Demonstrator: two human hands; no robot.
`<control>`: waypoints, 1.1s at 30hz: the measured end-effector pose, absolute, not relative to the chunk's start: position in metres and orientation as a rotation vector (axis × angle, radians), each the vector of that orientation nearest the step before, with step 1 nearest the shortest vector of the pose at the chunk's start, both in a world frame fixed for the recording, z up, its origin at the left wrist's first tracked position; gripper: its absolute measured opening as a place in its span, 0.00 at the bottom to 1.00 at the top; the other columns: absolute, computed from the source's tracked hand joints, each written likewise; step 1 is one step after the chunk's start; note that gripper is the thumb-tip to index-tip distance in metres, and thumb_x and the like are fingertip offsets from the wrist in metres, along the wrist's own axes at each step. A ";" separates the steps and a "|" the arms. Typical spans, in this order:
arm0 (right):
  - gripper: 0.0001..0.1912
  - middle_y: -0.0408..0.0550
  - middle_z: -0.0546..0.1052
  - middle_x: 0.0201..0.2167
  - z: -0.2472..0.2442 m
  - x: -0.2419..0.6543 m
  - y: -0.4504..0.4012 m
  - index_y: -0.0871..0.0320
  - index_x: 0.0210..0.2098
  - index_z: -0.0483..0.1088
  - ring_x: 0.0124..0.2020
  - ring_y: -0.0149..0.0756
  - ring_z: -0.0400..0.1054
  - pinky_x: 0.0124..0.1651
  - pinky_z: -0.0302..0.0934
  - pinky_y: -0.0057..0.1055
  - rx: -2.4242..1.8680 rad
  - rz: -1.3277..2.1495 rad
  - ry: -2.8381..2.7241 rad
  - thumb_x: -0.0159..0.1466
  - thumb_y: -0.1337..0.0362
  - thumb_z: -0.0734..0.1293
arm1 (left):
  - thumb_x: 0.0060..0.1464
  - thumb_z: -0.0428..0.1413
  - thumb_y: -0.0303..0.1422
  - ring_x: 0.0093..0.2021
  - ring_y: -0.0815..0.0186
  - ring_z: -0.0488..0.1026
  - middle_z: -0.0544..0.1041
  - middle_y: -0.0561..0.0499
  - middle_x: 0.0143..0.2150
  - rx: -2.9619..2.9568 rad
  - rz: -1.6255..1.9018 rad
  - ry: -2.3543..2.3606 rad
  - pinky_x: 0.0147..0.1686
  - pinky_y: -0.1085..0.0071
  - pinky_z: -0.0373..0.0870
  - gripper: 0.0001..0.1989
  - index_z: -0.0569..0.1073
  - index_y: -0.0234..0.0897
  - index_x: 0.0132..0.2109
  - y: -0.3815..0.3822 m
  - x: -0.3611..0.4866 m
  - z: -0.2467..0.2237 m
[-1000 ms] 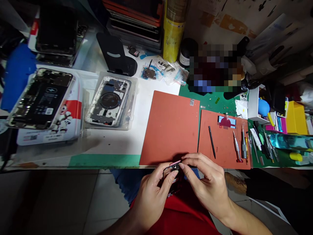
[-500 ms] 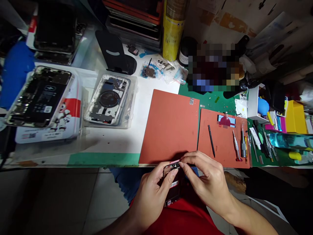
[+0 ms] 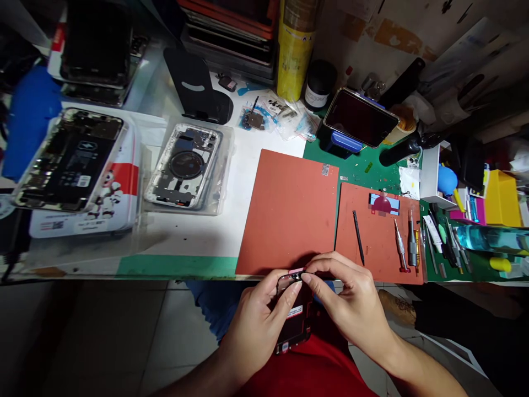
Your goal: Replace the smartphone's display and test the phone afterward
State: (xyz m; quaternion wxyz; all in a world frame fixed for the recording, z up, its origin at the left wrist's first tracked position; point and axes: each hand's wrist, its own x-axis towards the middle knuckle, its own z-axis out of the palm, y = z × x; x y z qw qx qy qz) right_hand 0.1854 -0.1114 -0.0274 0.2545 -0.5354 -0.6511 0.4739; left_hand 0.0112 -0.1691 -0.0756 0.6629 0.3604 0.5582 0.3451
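A phone screen (image 3: 294,325), its dark inner side facing me with a white label across it, is held at the table's front edge, over my lap. My left hand (image 3: 260,320) is closed on its left side, thumb lying over the upper part. Thumb and forefinger of my right hand (image 3: 347,292) pinch the top right corner, where small parts and a pink strip show along the edge. Whether a tiny part sits between those fingertips is hidden. Beyond both hands lies a brown-red work mat (image 3: 291,209).
Left on the table are an opened phone (image 3: 70,160) on a tin and a phone back housing (image 3: 182,165) on a clear case. A second mat (image 3: 380,237) carries a black stick (image 3: 358,237) and screwdrivers (image 3: 400,245). A phone (image 3: 360,117) leans on a stand behind.
The phone screen has tilted slightly, so more of its lower part shows. Both hands keep their grip at nearly the same place. The camera view has shifted a little.
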 end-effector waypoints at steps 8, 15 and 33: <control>0.06 0.45 0.81 0.40 -0.027 0.185 -0.112 0.53 0.40 0.79 0.42 0.34 0.77 0.47 0.70 0.29 -1.438 1.300 -1.739 0.71 0.69 0.70 | 0.70 0.56 0.45 0.41 0.65 0.82 0.85 0.51 0.45 0.855 0.790 1.279 0.40 0.76 0.76 0.14 0.78 0.42 0.50 -0.167 0.011 -0.073; 0.07 0.47 0.80 0.43 -0.032 0.186 -0.114 0.54 0.42 0.80 0.47 0.34 0.77 0.50 0.70 0.29 -1.396 1.253 -1.817 0.72 0.69 0.69 | 0.70 0.56 0.45 0.42 0.64 0.82 0.85 0.50 0.45 0.853 0.795 1.290 0.41 0.75 0.78 0.14 0.79 0.41 0.51 -0.166 0.011 -0.075; 0.08 0.46 0.83 0.42 -0.027 0.192 -0.094 0.54 0.47 0.78 0.44 0.35 0.77 0.49 0.73 0.33 -1.260 1.230 -1.980 0.74 0.70 0.68 | 0.70 0.56 0.44 0.44 0.63 0.83 0.85 0.50 0.47 0.896 0.785 1.291 0.43 0.73 0.80 0.14 0.79 0.42 0.51 -0.168 0.012 -0.076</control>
